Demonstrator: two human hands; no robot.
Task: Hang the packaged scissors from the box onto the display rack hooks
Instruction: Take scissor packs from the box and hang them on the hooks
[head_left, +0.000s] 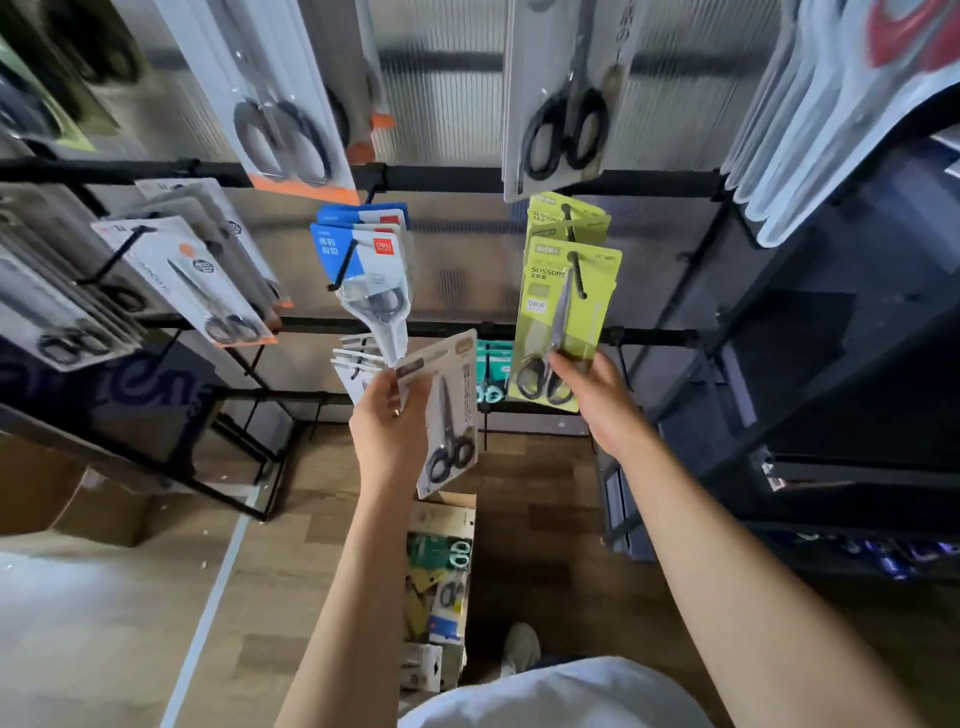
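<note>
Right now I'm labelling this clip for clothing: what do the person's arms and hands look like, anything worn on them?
Both forearms are bare to the frame's bottom edge; no sleeves show. The left hand and right hand wear no gloves, and no rings, watch or markings are visible. A white garment shows below.

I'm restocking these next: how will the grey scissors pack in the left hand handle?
The grey scissors pack probably stays fairly stiff: its flat card stands unbent though the left hand pinches only one edge. Likely bottom-heavy, with the handles low. It may swing once hung, like the neighbouring green pack.
</note>
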